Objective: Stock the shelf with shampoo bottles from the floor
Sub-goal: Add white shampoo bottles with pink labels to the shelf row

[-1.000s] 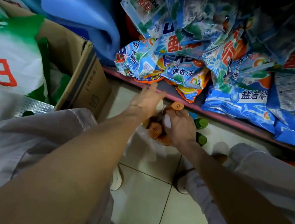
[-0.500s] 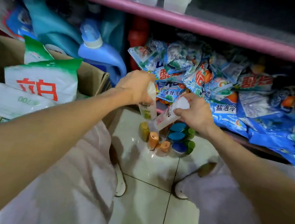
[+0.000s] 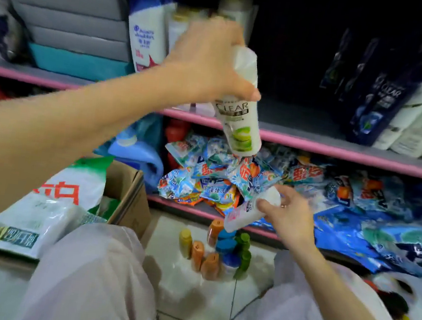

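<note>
My left hand (image 3: 210,60) grips a white Clear shampoo bottle with green art (image 3: 242,121) by its upper part, raised in front of the pink-edged shelf (image 3: 311,145). My right hand (image 3: 286,215) holds a second white bottle (image 3: 248,214) tilted, lower down, in front of the bottom shelf. A cluster of small bottles with orange, blue and green caps (image 3: 217,252) stands on the tiled floor between my knees. On the shelf stand white shampoo bottles (image 3: 146,34) at the left and dark Clear bottles (image 3: 379,100) at the right, with a dark gap between them.
Detergent sachets (image 3: 228,180) are heaped on the bottom shelf. A cardboard box (image 3: 127,192) with a large white and green bag (image 3: 49,207) stands at the left. Grey and teal boxes (image 3: 70,25) are stacked at the shelf's left end. A blue jug (image 3: 137,151) stands behind the box.
Both hands took bottles from the floor cluster and rose. The left hand has lifted its bottle up to shelf height, and my view has tilted upward to show the shelf.
</note>
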